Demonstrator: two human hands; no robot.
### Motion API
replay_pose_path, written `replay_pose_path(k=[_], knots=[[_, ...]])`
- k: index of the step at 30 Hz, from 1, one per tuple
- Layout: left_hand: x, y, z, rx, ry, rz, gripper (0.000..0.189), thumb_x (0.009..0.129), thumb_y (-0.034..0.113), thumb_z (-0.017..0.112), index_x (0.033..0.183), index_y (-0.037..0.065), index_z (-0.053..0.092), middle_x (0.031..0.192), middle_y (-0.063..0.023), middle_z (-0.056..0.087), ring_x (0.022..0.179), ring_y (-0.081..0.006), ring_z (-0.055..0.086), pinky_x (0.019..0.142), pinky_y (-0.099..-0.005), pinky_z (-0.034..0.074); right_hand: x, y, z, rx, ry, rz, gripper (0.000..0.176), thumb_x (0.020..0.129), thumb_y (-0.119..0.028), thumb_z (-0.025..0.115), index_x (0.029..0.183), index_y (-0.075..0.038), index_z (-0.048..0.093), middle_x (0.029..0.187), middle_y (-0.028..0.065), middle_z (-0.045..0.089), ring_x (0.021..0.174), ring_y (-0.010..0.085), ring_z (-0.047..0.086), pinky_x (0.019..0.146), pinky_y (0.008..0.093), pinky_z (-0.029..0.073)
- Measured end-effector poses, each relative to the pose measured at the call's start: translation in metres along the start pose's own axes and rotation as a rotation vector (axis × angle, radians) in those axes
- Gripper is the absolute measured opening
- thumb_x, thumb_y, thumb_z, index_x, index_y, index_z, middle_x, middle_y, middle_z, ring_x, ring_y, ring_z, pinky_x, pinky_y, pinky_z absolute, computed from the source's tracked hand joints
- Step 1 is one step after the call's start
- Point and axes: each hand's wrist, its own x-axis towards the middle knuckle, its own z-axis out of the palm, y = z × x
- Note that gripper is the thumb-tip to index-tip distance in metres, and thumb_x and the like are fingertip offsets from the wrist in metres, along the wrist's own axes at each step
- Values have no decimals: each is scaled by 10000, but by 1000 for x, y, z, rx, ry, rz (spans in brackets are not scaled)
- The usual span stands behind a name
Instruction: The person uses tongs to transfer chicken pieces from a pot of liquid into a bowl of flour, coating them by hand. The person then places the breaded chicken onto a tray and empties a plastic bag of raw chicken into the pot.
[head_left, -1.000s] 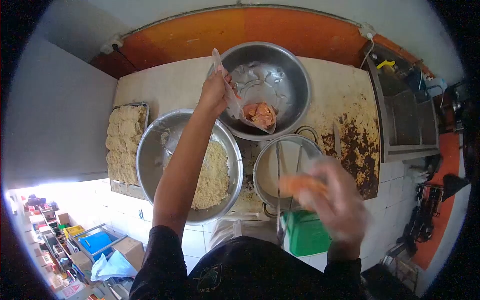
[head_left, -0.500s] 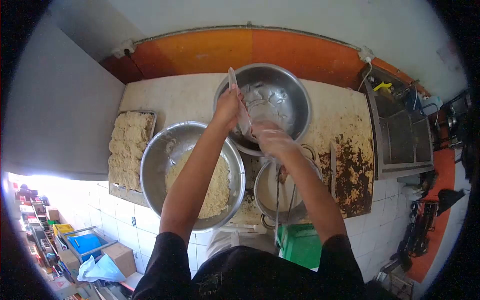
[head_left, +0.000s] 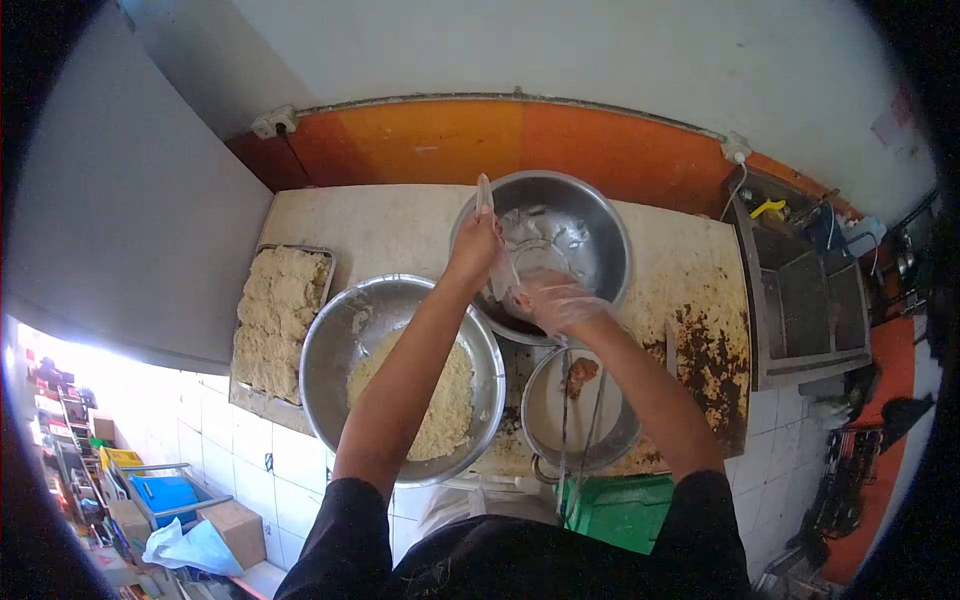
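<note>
My left hand [head_left: 478,246] grips a narrow translucent plastic piece, apparently a bag [head_left: 503,270], held upright over the near left rim of a large steel bowl [head_left: 612,240]. My right hand [head_left: 562,302] wears a clear plastic glove. Its fingers are closed at the lower end of the bag; whether anything else is in them I cannot make out. Below my right forearm stands a pot [head_left: 625,435] of whitish liquid, with a reddish-brown lump [head_left: 581,374] in it. Under my left forearm is a second steel bowl [head_left: 325,370] with pale yellow crumbs [head_left: 440,415].
A tray [head_left: 329,275] heaped with crumb-coated pieces sits at the table's left. Along the worn right side lies a long flat strip [head_left: 671,350]. Two thin strands [head_left: 565,420] hang before the pot. A green crate [head_left: 620,515] is below the table edge; a sink [head_left: 810,290] stands right.
The view has shifted, so the table appears lower. My hands stay together at the plastic bag over the bowl. The reddish lump in the pot shows more fully.
</note>
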Motion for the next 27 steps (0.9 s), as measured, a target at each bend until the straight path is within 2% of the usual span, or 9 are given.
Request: replay_pose_path(k=[3, 6, 8, 10, 14, 16, 18, 22, 27], knots=[[-12, 6, 5, 59, -48, 5, 299, 991, 394, 403, 932, 111, 480, 725, 3, 436, 635, -134, 432, 585, -289, 404, -44, -3, -52, 742, -131, 261, 167, 862, -124, 513, 968, -72, 632, 923, 151, 660, 894, 247, 645, 803, 394, 495], [-12, 3, 3, 34, -49, 40, 298, 994, 397, 397, 930, 118, 477, 728, 8, 433, 633, -130, 435, 583, -293, 408, -90, -3, -48, 529, -220, 99, 168, 862, -140, 529, 987, -77, 622, 969, 99, 655, 956, 197, 620, 858, 352, 474], [-13, 3, 3, 29, -55, 25, 295, 993, 395, 401, 917, 120, 478, 729, 9, 434, 630, -130, 435, 583, -293, 409, -106, -8, -24, 571, -587, 158, 219, 860, -153, 545, 1066, -95, 591, 1099, 87, 619, 1076, 200, 566, 925, 357, 441], [-13, 3, 3, 24, -58, 7, 293, 993, 393, 405, 905, 123, 479, 730, 11, 435, 627, -129, 435, 583, -293, 409, -130, 14, 66, 479, -499, 34, 245, 861, -152, 544, 1099, -97, 568, 1136, 94, 598, 1107, 222, 545, 939, 371, 433], [-13, 1, 2, 16, -65, 25, 305, 991, 400, 408, 864, 132, 480, 727, 11, 443, 624, -131, 448, 580, -297, 414, -118, 9, 38, 160, -393, -131, 305, 876, -183, 505, 1165, -87, 515, 1227, 146, 529, 1178, 295, 480, 977, 401, 409], [-15, 1, 1, 15, -73, 3, 307, 990, 400, 409, 855, 134, 482, 726, 10, 446, 630, -131, 454, 579, -299, 415, -82, -44, -58, 147, -313, 143, 312, 852, -157, 505, 1142, -44, 529, 1175, 192, 547, 1146, 320, 505, 973, 388, 415], [-17, 1, 4, 11, -60, -15, 308, 990, 399, 412, 855, 132, 483, 718, 7, 449, 644, -130, 461, 581, -299, 416, -37, -17, -11, 185, -34, 39, 305, 853, -155, 486, 1115, -13, 554, 1132, 223, 571, 1101, 322, 549, 946, 377, 436], [-17, 1, 12, 22, -3, 33, 306, 1003, 355, 385, 853, 112, 495, 695, 17, 438, 605, -94, 404, 560, -267, 364, 50, 31, 96, -15, -256, 93, 339, 888, -186, 449, 1159, -18, 567, 1155, 220, 586, 1075, 327, 574, 928, 375, 446], [-22, 7, 11, -25, 67, -5, 325, 1004, 341, 376, 843, 85, 496, 714, 0, 450, 626, -104, 417, 565, -279, 370, 32, 12, 83, 200, -88, 360, 354, 882, -223, 463, 1158, -53, 603, 1206, 189, 579, 1091, 331, 568, 922, 389, 447]])
